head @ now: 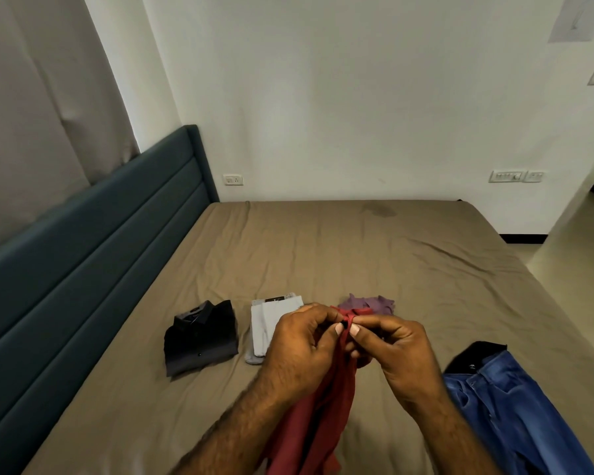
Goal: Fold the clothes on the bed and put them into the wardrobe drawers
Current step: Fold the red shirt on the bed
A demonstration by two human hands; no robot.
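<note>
A red cloth (326, 406) hangs down, pinched at its top. On the bed (340, 255) lie a folded black shirt (199, 337), folded pale trousers (271, 323), a crumpled purple cloth (367, 303) and unfolded blue jeans (508, 406).

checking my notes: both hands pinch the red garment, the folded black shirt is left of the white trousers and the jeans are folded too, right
Not quite: in the head view the blue jeans lie unfolded. The rest holds: both hands pinch the red garment, and the folded black shirt is left of the white trousers.
</note>
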